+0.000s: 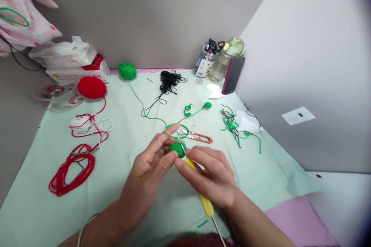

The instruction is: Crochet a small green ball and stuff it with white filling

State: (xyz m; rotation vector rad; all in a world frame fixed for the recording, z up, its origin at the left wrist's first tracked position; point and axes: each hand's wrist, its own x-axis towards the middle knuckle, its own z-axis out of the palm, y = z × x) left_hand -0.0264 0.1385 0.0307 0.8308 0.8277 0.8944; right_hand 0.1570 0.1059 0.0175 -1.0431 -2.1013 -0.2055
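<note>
Between the thumb and fingers of my left hand [155,158] is a small round green crochet piece [177,149]. Green yarn [143,106] runs over my raised left index finger and back to a green yarn ball [127,71]. My right hand [210,170] grips the yellow handle of a crochet hook [206,203]; its metal tip lies against the crochet piece, and whether it is through a stitch I cannot tell. Just beyond my hands lie orange-handled thread snips [199,136]. Farther back is a smaller green crochet ball [207,105] with a yarn tail.
Red yarn ball [92,87], white yarn [82,124] and a red yarn coil [72,170] lie left. Black yarn [171,81] sits at the back. A pen jar [205,62], bottle [222,65] and phone [233,75] stand back right, above yarn scraps [231,123].
</note>
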